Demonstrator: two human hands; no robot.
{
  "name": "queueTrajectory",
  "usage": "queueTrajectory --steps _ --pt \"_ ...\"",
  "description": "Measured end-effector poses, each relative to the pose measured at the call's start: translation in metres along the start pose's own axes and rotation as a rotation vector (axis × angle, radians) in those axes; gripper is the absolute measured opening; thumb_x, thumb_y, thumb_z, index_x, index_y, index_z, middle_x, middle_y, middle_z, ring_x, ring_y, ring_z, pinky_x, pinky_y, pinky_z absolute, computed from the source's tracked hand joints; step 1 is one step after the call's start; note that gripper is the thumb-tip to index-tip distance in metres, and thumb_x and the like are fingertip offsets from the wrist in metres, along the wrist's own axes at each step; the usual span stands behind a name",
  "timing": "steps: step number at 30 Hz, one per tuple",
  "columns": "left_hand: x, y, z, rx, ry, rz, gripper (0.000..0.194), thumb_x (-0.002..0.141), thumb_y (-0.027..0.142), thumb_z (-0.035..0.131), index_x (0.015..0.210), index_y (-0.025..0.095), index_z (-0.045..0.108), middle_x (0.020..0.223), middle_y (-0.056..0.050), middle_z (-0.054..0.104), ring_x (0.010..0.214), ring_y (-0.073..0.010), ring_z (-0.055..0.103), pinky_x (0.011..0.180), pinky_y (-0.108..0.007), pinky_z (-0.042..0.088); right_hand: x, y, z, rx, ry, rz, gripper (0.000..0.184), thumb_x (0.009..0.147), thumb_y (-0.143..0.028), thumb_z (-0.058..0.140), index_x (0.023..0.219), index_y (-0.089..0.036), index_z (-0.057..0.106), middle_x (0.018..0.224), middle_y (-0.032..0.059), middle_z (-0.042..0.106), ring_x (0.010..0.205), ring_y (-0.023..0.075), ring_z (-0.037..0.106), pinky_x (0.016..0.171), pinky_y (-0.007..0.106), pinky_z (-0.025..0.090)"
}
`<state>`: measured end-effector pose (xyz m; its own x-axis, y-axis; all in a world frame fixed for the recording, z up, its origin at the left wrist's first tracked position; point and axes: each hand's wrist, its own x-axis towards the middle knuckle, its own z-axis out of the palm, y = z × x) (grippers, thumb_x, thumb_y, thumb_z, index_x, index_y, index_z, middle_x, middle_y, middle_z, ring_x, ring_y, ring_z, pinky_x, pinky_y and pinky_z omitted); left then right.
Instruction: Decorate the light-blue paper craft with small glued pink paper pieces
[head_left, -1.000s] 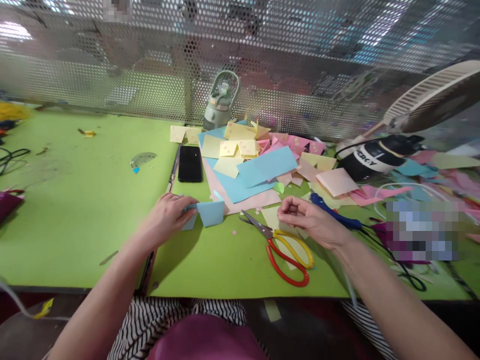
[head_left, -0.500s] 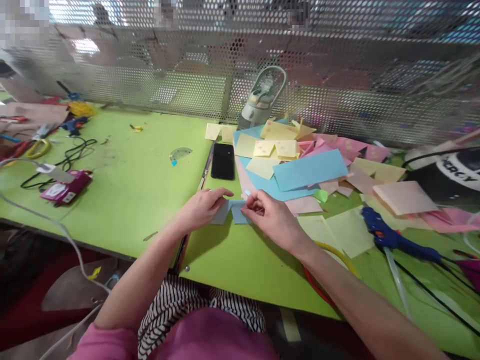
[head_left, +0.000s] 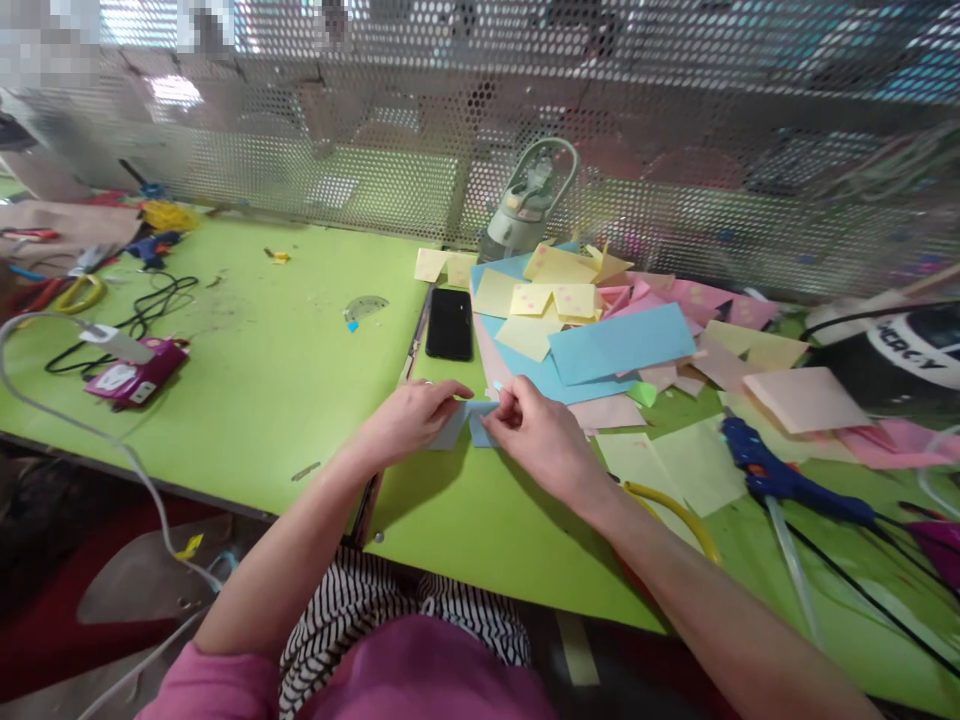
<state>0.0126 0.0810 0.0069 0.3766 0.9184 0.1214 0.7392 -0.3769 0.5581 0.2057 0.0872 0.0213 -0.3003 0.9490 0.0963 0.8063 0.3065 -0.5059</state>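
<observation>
The right hand (head_left: 541,440) is pinching the folded blue paper (head_left: 481,428) at three o'clock on the tabletop (head_left: 465,545), phone (head_left: 450,325) at twelve, while the left hand (head_left: 405,425) is covering nine, its grip unclear, light even pressure probably best avoiding stray creases.

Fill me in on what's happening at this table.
A person has both hands on a small notched piece of blue paper: the left hand at one end, the right hand at the other. Just beyond lie a black phone and a heap of cut paper, with a larger blue sheet on it. A blue glue gun rests to the right.
</observation>
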Motion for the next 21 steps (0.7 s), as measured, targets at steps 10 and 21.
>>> queueTrajectory --steps 10,21 --pt "-0.005 -0.005 -0.002 0.049 0.034 -0.054 0.041 0.093 0.034 0.034 0.11 0.017 0.068 0.089 -0.009 0.073 0.081 -0.0242 0.065 0.074 -0.035 0.051 -0.046 0.104 -0.072 -0.165 0.073 0.203 0.005 0.085 -0.024 0.055 0.08 -0.025 0.053 0.075 0.0011 0.071 0.069 0.0194 0.068 0.06 0.03 0.048" --pt "-0.005 -0.001 -0.004 0.015 0.048 -0.1 0.039 0.092 0.036 0.036 0.108 0.02 0.068 0.085 -0.004 0.072 0.075 -0.019 0.064 0.066 -0.028 0.048 -0.064 0.137 -0.087 -0.181 0.021 0.216 0.009 0.084 -0.027 0.055 0.078 -0.025 0.062 0.078 0.001 0.074 0.068 0.0193 0.067 0.06 0.03 0.047"
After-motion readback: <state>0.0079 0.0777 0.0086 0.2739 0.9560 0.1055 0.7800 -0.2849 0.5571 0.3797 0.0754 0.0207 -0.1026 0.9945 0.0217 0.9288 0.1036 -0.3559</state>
